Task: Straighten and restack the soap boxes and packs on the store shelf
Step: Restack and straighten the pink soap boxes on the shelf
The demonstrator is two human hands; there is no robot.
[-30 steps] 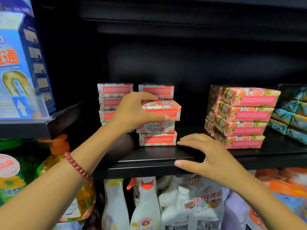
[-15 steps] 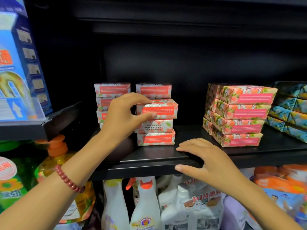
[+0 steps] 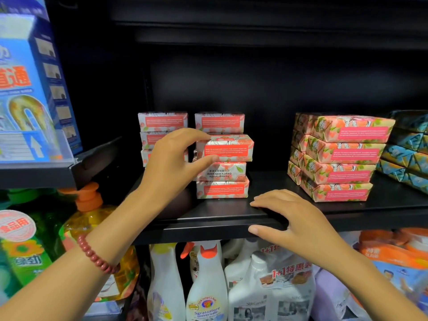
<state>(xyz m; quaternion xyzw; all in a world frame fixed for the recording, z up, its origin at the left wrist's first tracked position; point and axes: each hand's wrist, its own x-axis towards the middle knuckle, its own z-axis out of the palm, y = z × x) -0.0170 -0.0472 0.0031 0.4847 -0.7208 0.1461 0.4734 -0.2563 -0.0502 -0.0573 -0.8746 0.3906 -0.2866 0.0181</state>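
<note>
Black shelf (image 3: 208, 218) carries all. Pink pack stack (image 3: 340, 158) at right, well apart from soap box column (image 3: 222, 189) at middle. Second box (image 3: 229, 149) from top juts forward; left hand (image 3: 171, 167) pinches its left end, index above, thumb below. Right hand (image 3: 294, 218) flat on shelf lip, fingers relaxed, holding nothing.

Shelf (image 3: 208, 228), left to right:
- Two rear soap box stacks, side by side: left rear stack (image 3: 162, 122), right rear stack (image 3: 220, 122).
- Front stack (image 3: 222, 188), before the right rear stack. The left hand (image 3: 171, 163) pinches the left end of its top box (image 3: 228, 148).
- Pack stack (image 3: 340, 156), well apart to the right.
- Second pack stack (image 3: 410, 147), just beside it at the far right.

Right hand (image 3: 294, 218) rests on the shelf's front edge. Spray bottles (image 3: 206, 286) stand below.
</note>
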